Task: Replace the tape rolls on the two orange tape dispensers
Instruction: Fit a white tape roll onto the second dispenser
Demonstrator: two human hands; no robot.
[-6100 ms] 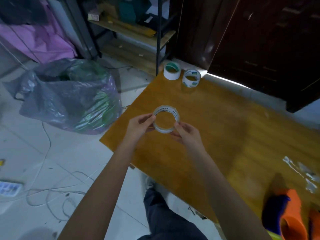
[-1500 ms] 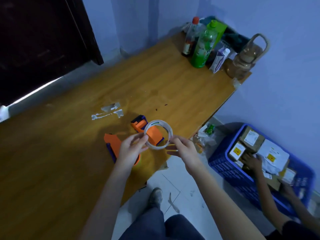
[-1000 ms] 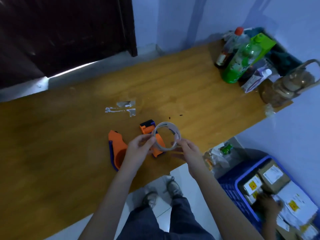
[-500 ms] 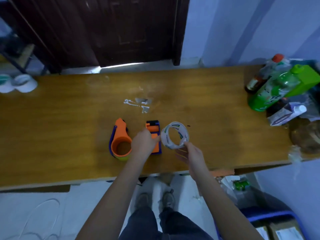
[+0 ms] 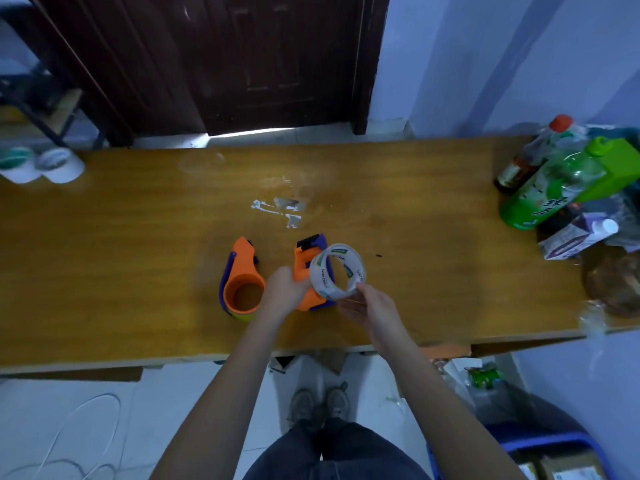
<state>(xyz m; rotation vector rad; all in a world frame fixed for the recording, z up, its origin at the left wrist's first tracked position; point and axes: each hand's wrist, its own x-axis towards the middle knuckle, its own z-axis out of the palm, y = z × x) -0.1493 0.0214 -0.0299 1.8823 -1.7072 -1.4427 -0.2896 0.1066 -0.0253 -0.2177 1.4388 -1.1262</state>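
Observation:
Two orange tape dispensers with purple trim lie on the wooden table [image 5: 104, 271]. The left dispenser [image 5: 242, 280] lies with its empty round hub facing up. My left hand [image 5: 284, 289] is curled around the near side of the right dispenser [image 5: 306, 263]. A clear tape roll [image 5: 337, 271] with a white printed core is held upright just over the right dispenser, pinched at its lower right edge by my right hand [image 5: 370, 306]. The roll hides part of that dispenser.
Two more tape rolls [image 5: 59, 164] stand at the table's far left corner. Bottles [image 5: 540, 192] and a carton [image 5: 581, 237] crowd the right end. Tape scraps [image 5: 284, 209] stick to the middle. A blue crate [image 5: 554, 448] and cables lie on the floor.
The view has swung from the table's left end to face the dispensers. My left hand has left the roll and closed on the right dispenser, while my right hand keeps the roll.

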